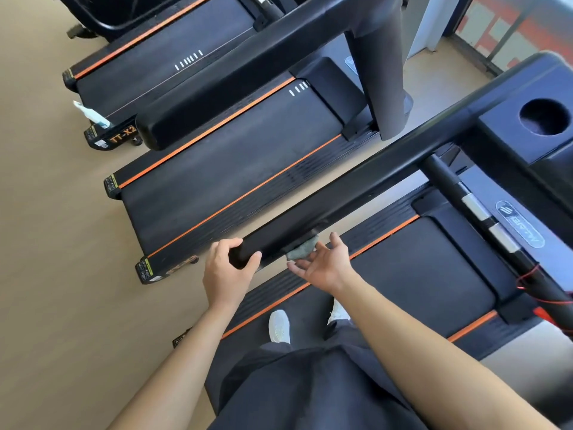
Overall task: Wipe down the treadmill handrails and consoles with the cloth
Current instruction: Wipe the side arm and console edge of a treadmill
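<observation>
Now our left hand (228, 268) clasps the handrail (341, 198) end, likely bracing; at three o'clock our spread right hand (322, 266) presses the cloth (302, 250) underneath.

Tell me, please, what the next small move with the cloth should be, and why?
Probably slide the cloth along the handrail toward the console. The right hand presses it up against the rail's underside near the end, right beside where the left hand grips the rail, so most of the rail's length lies ahead of it.
</observation>
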A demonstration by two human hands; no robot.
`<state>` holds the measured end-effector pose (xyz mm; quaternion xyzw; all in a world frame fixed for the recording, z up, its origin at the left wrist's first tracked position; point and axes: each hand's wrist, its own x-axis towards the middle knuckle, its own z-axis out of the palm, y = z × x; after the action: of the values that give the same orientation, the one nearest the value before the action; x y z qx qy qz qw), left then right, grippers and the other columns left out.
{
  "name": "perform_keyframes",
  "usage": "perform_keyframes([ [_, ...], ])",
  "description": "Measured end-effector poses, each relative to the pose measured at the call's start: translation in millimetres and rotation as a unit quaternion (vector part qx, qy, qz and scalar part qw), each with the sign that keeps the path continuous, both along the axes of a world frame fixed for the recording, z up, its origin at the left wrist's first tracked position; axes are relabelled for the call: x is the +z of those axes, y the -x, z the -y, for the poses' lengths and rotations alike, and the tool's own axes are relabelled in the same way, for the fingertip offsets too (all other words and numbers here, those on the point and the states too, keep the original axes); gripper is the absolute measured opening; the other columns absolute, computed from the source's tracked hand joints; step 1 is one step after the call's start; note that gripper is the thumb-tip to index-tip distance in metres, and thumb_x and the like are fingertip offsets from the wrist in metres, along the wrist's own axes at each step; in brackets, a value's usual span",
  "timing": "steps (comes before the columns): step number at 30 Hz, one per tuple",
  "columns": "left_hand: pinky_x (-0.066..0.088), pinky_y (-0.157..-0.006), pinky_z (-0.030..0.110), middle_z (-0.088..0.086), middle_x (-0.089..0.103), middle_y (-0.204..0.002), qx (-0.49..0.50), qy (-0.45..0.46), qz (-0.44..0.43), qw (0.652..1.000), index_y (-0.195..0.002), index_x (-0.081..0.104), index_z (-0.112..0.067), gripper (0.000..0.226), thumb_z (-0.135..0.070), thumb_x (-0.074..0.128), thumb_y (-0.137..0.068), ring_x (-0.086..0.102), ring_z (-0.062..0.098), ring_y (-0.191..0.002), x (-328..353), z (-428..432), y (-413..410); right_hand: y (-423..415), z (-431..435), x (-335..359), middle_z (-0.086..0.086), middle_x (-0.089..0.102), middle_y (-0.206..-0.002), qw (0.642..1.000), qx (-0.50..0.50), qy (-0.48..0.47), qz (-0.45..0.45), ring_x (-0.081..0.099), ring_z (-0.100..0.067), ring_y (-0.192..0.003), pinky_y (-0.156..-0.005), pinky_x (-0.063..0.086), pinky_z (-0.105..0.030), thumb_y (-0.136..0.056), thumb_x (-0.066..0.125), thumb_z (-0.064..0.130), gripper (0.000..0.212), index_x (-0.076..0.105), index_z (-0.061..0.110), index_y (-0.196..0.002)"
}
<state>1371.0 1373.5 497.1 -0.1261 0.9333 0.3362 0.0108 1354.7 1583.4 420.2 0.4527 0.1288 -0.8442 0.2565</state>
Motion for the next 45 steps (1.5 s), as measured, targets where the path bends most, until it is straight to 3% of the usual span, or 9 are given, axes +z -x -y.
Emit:
perform_keyframes([
  [5,0.057,-0.07,0.044,-0.009,0.057,-0.102,0.022,0.043,-0.006,0.999,-0.102,0.057,-0.029,0.039,-0.048,0.072,-0.071,0.057,0.016,-0.094,-1,-11,1,12,-50,5,-0.016,0.062,-0.136,0.999,-0.039,-0.025,-0.025,0.06,-0.043,-0.121,-0.108,0.041,-0.058,-0.097,0.037,0.064,0.065,0.058,0.016,-0.136],
  [8,0.056,-0.069,0.044,-0.007,0.054,-0.1,0.043,0.059,0.007,0.997,-0.1,0.053,-0.028,0.039,-0.045,0.069,-0.069,0.052,0.017,-0.093,1,-21,4,13,-58,5,-0.012,0.063,-0.135,0.997,-0.057,-0.034,-0.029,0.062,-0.041,-0.12,-0.109,0.039,-0.06,-0.098,0.04,0.061,0.061,0.059,0.017,-0.135],
  [13,0.049,-0.076,0.04,-0.005,0.052,-0.1,0.036,0.112,0.024,0.993,-0.1,0.054,-0.027,0.036,-0.042,0.062,-0.069,0.05,0.02,-0.09,11,-38,10,5,-37,8,-0.014,0.062,-0.137,0.999,0.011,-0.032,-0.035,0.062,-0.039,-0.12,-0.107,0.041,-0.06,-0.099,0.039,0.061,0.058,0.064,0.018,-0.129],
  [16,0.044,-0.083,0.04,-0.005,0.058,-0.107,-0.029,0.154,-0.014,0.987,-0.108,0.061,-0.027,0.043,-0.047,0.059,-0.07,0.055,0.022,-0.099,15,-53,25,0,-30,12,-0.014,0.064,-0.135,0.997,0.056,-0.024,-0.042,0.062,-0.037,-0.121,-0.108,0.041,-0.058,-0.098,0.035,0.065,0.063,0.063,0.018,-0.131],
  [19,0.049,-0.088,0.041,-0.007,0.061,-0.114,-0.135,0.12,-0.017,0.983,-0.115,0.063,-0.028,0.048,-0.054,0.056,-0.075,0.058,0.02,-0.105,21,-79,54,1,-36,15,-0.014,0.066,-0.131,0.996,0.073,-0.023,-0.045,0.061,-0.037,-0.122,-0.109,0.041,-0.057,-0.098,0.035,0.067,0.065,0.063,0.018,-0.131],
  [23,0.048,-0.1,0.044,-0.009,0.057,-0.139,-0.27,0.13,0.086,0.95,-0.14,0.051,-0.035,0.065,-0.069,0.048,-0.084,0.055,0.018,-0.126,21,-108,94,6,-65,15,-0.015,0.068,-0.129,0.996,0.056,-0.043,-0.049,0.062,-0.038,-0.121,-0.109,0.042,-0.056,-0.098,0.034,0.066,0.065,0.061,0.019,-0.132],
  [26,0.046,-0.099,0.045,-0.009,0.053,-0.147,-0.295,0.171,0.156,0.927,-0.148,0.037,-0.041,0.065,-0.072,0.044,-0.092,0.055,0.024,-0.13,16,-116,105,14,-96,15,-0.012,0.068,-0.129,0.996,0.013,-0.065,-0.061,0.065,-0.037,-0.118,-0.108,0.043,-0.055,-0.099,0.034,0.063,0.061,0.059,0.021,-0.135],
  [33,0.046,-0.086,0.037,-0.004,0.067,-0.128,-0.271,0.21,0.105,0.934,-0.141,0.049,-0.032,0.062,-0.07,0.05,-0.091,0.065,0.027,-0.114,15,-120,103,29,-134,12,-0.007,0.066,-0.133,0.989,-0.071,-0.101,-0.08,0.066,-0.032,-0.119,-0.109,0.042,-0.056,-0.1,0.04,0.056,0.052,0.061,0.024,-0.135],
  [45,0.052,-0.088,0.041,0.001,0.073,-0.117,-0.263,0.217,0.084,0.936,-0.138,0.055,-0.029,0.067,-0.074,0.051,-0.087,0.067,0.03,-0.108,13,-119,102,7,-67,15,-0.011,0.066,-0.131,0.997,0.02,-0.042,-0.054,0.064,-0.035,-0.12,-0.105,0.044,-0.06,-0.099,0.039,0.063,0.057,0.065,0.021,-0.129],
])
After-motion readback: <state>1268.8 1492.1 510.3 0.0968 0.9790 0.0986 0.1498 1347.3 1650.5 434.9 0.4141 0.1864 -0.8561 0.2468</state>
